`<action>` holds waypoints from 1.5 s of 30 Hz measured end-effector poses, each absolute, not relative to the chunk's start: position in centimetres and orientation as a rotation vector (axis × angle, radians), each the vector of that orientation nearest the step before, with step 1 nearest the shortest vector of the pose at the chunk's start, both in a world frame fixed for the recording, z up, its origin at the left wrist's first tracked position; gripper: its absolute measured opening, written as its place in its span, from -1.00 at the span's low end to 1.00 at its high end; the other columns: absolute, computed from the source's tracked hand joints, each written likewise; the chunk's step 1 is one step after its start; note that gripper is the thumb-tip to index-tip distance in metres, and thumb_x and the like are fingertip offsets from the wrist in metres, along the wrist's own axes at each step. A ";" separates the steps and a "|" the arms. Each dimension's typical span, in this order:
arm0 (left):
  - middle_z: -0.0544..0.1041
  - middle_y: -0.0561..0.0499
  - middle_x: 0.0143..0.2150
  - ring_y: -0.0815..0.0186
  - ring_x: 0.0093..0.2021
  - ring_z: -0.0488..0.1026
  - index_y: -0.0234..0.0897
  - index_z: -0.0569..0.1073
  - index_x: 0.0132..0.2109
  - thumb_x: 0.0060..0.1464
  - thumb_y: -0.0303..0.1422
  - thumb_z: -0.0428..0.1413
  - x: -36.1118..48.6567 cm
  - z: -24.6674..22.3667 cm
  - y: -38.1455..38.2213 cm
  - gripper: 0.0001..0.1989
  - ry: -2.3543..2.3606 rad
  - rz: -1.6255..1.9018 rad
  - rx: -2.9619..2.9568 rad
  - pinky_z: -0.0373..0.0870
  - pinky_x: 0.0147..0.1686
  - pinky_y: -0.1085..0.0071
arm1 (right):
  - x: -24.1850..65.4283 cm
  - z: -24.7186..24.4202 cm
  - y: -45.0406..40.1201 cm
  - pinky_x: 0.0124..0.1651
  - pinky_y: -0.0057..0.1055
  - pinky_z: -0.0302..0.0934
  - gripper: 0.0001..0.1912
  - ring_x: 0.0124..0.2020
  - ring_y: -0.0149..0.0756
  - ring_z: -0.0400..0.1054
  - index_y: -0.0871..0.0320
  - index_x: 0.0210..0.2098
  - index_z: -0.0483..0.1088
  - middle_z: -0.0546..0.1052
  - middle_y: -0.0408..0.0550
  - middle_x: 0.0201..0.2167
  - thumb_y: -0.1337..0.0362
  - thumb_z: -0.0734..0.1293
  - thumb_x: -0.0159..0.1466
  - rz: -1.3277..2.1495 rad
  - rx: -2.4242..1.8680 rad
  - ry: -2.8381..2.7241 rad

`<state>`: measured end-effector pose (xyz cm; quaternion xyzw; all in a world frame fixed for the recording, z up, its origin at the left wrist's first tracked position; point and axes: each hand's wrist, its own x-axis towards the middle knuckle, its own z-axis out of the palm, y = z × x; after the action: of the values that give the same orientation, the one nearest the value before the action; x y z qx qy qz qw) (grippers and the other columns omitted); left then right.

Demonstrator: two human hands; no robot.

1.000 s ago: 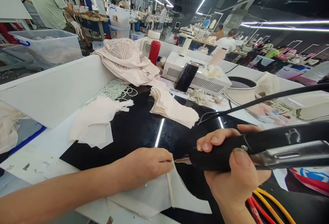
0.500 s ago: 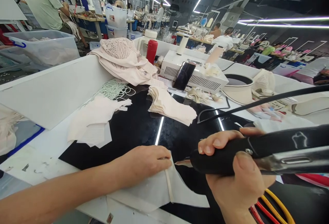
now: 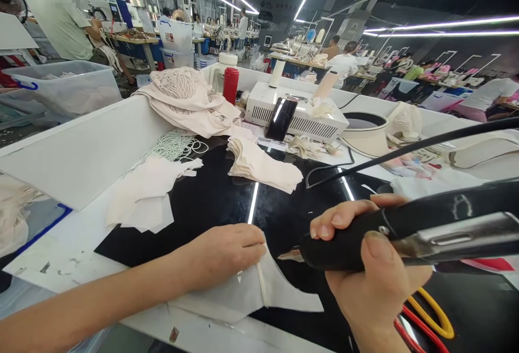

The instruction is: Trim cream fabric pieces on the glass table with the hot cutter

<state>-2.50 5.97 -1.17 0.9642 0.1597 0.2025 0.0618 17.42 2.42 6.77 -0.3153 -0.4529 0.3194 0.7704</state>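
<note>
My left hand is closed on the upper corner of a pale fabric piece at the near edge of the glossy black surface. A narrow cream strip runs down the fabric below my fingertips. On the right, my right hand is wrapped round a black handheld tool with a metal lever. The tool's pointed metal tip faces left, just right of the fabric and apart from it.
Pale cut pieces lie in a left stack and a middle stack. A phone leans on a white machine. A black cable crosses the right side. Yellow and red handles lie at the lower right.
The whole view has shifted slightly, with the background sitting further left. The tool's tip appears slightly farther from my left hand. Both hands keep their holds.
</note>
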 end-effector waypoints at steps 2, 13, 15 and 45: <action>0.56 -0.15 0.06 0.21 0.12 0.52 -0.41 0.48 0.08 0.39 -0.59 0.02 -2.2 -0.7 5.8 -0.78 0.459 0.610 2.912 0.54 0.14 0.31 | 17.7 6.8 2.1 -0.49 -0.35 0.42 -0.62 -0.55 -0.33 0.39 0.06 -0.08 0.42 0.52 -0.23 -0.46 0.21 0.56 0.18 0.691 -0.692 -0.981; 0.52 -0.04 -0.09 0.31 -0.10 0.49 -0.28 0.50 -0.03 0.38 -0.55 0.07 -1.2 -0.5 4.3 -0.85 0.538 0.533 2.818 0.54 -0.08 0.43 | 18.4 5.5 1.5 -0.41 -0.33 0.40 -0.67 -0.49 -0.35 0.44 0.01 -0.01 0.39 0.53 -0.23 -0.39 0.20 0.51 0.29 0.683 -0.692 -1.046; 0.52 -0.03 -0.08 0.31 -0.09 0.49 -0.28 0.50 -0.02 0.41 -0.52 0.05 -1.5 -0.4 4.0 -0.85 0.553 0.553 2.786 0.54 -0.11 0.43 | 18.1 5.4 1.6 -0.41 -0.35 0.39 -0.66 -0.48 -0.36 0.45 0.01 -0.01 0.38 0.53 -0.24 -0.38 0.20 0.51 0.29 0.714 -0.672 -1.037; 0.51 -0.24 0.11 0.06 0.11 0.52 -0.38 0.45 0.12 0.38 -0.55 0.05 -2.2 -0.6 2.4 -0.77 0.530 0.576 2.988 0.64 0.04 0.21 | 17.4 5.4 1.0 -0.47 -0.32 0.38 -0.68 -0.51 -0.32 0.42 0.00 -0.03 0.38 0.52 -0.19 -0.40 0.21 0.50 0.29 0.699 -0.660 -1.050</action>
<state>-2.22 2.38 -0.55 0.9670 0.1716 0.1863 0.0263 17.42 0.99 5.36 -0.3029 -0.4817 0.3206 0.7573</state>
